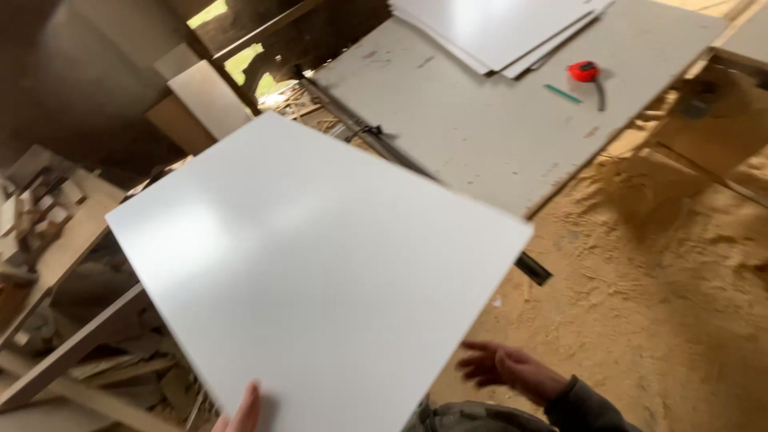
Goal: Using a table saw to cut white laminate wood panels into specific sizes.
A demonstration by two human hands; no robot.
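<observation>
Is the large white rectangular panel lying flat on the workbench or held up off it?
Held up: the white panel tilts above the floor, the left hand gripping its near edge.

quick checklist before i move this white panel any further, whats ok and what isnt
1. Left hand on the white panel: ok, its fingers lie on the near edge.
2. Right hand on the panel: not ok, it is open and apart from the panel edge.
3. Grip under the panel: cannot tell, the board hides it.
4. Worktable landing space: partly ok, a bare stretch shows, but a red tape measure, a green pencil and a stack of white sheets lie at its far end.
5. Floor underfoot: not ok, sawdust covers it, with wood offcuts to the left.
</observation>
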